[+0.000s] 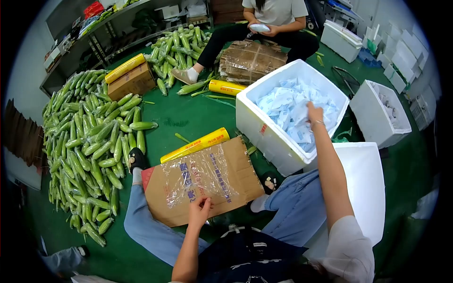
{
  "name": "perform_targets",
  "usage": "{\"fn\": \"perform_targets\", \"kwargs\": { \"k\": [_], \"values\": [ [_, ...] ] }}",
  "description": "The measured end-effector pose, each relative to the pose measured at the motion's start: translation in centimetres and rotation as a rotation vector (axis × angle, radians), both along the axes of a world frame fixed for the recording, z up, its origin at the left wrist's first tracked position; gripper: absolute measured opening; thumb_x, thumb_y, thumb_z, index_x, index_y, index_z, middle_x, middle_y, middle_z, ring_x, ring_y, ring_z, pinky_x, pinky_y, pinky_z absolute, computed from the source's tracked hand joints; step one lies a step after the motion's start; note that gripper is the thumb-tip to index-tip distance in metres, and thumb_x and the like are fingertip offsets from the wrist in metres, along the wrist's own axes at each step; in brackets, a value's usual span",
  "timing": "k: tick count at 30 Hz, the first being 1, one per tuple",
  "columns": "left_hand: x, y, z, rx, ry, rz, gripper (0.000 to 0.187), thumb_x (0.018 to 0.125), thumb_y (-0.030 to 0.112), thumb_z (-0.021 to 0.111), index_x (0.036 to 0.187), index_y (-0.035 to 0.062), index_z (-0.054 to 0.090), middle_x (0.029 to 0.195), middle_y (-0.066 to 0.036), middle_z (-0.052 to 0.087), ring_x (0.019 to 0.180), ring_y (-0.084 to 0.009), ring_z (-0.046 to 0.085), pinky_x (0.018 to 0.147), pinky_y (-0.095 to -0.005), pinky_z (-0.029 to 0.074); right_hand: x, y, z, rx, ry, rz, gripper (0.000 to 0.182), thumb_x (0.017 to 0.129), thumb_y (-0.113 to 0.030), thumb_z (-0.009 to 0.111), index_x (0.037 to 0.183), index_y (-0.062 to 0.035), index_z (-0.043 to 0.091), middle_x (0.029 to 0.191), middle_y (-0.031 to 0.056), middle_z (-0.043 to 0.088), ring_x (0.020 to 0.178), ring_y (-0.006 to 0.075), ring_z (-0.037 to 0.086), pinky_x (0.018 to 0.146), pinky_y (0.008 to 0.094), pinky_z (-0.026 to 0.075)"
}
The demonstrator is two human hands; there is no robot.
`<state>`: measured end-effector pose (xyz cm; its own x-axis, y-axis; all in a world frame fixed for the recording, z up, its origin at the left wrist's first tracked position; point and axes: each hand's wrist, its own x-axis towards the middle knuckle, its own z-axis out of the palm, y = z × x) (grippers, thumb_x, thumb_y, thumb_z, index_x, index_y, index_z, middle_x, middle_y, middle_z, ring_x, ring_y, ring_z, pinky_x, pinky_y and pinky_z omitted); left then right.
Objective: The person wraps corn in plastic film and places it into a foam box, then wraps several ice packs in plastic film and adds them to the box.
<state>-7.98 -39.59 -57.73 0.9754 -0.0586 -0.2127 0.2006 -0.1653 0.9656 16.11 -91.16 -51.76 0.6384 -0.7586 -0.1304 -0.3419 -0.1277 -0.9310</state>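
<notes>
A sheet of clear plastic film lies over a flat cardboard piece between my legs. My left hand is at the film's near edge, thumb and fingers pinched together there. To the right, a white foam box holds many pale blue-and-white packets that look like ice packs. My right hand reaches into this box, its fingers closed at a packet and partly hidden among the pile. A yellow roll of film lies along the far edge of the cardboard.
Film-wrapped green ears of corn form a large heap at left. Another heap lies farther back. A co-worker sits opposite, holding a wrapped item, beside stacked cardboard. An open foam container and another foam box stand at right.
</notes>
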Motion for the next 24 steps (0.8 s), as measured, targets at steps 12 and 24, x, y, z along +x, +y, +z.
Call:
{"fn": "perform_targets", "kwargs": {
  "k": [12, 24],
  "values": [
    [0.5, -6.2, 7.6, -0.902, 0.189, -0.130, 0.038, 0.089, 0.017, 0.063, 0.121, -0.0013, 0.054, 0.102, -0.012, 0.064, 0.090, -0.0178, 0.063, 0.078, -0.0313, 0.051, -25.4, 22.5, 5.9, 0.900, -0.119, 0.845, 0.054, 0.076, -0.008, 0.058, 0.128, 0.0014, 0.046, 0.117, 0.0117, 0.057, 0.106, 0.0217, 0.057, 0.092, 0.0347, 0.047],
    [1.4, 4.0, 1.1, -0.052, 0.045, 0.302, 0.037, 0.085, 0.029, 0.067, 0.095, -0.0072, 0.063, 0.078, -0.012, 0.066, 0.067, -0.0160, 0.062, 0.057, -0.0304, 0.050, -21.3, 37.7, -0.9, -0.771, 0.013, 1.407, 0.109, 0.051, -0.034, 0.080, 0.138, 0.0015, 0.025, 0.125, 0.0241, 0.041, 0.113, 0.0411, 0.042, 0.099, 0.0458, 0.034]
  ]
}}
